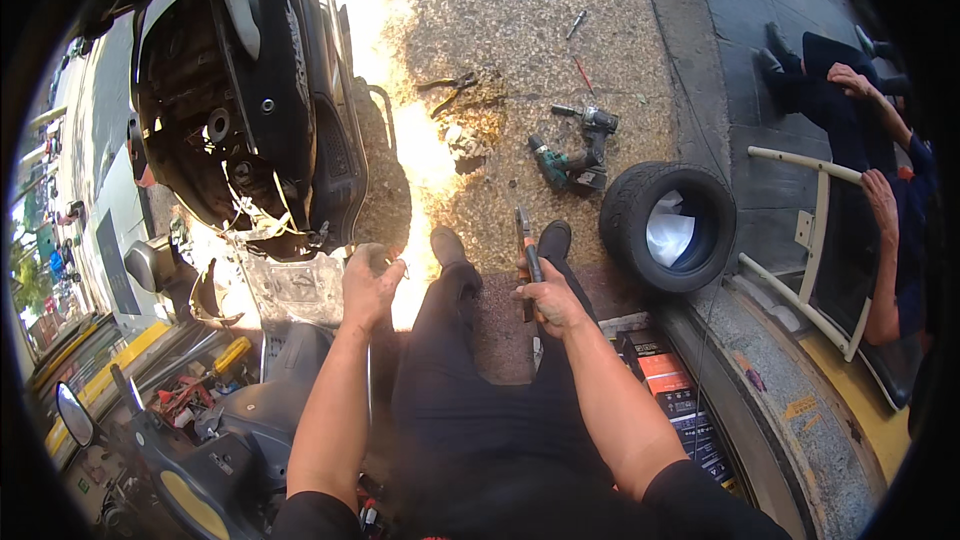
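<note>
In my right hand is a pair of pliers with dark and orange handles, its jaws pointing away from me. The fingers are wrapped round the handles. My left hand hovers beside the scooter's lower end, fingers curled in; whatever it may hold is too small or hidden to make out. To its left stands a black scooter body with its inside exposed and loose wires hanging at the near end.
On the pebbled ground lie yellow-handled pliers, two cordless power tools and a red-shafted screwdriver. A tyre holds white plastic. Boxes lie at my right. Another scooter is near left. A person sits by a chair.
</note>
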### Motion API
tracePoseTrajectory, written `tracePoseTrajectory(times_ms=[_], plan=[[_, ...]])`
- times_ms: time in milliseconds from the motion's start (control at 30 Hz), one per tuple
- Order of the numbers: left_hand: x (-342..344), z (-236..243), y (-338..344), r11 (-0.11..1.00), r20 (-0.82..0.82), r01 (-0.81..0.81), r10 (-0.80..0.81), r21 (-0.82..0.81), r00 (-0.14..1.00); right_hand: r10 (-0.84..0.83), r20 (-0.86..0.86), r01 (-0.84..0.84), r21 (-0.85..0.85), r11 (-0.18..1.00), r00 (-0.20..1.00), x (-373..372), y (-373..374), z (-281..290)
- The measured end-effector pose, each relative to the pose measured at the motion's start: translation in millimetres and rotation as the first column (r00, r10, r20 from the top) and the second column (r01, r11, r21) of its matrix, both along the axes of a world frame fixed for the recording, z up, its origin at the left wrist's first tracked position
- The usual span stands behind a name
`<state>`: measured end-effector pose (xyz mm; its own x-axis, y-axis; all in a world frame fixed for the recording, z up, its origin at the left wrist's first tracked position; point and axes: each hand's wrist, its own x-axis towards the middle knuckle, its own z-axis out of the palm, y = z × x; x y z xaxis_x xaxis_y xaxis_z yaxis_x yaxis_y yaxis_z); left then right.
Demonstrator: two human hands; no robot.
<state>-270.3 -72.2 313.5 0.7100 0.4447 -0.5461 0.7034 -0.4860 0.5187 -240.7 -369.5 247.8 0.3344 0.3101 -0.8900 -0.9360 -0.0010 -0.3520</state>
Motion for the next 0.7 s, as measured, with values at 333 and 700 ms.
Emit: tracePoseTrajectory(times_ms=[333,700], plan=[[191,-381,41,0.837,-0.198,0.537,-0.511,0.111,0.837,-0.077,-0.16,0.074,-0.024,0.997,0.984,-4,96,-246],[228,-509,63,0.722,-0.145,0.686,-0.691,-0.093,0.708,-0.069,0.17,0.067,0.015,0.998,0.983,0,137,-436]])
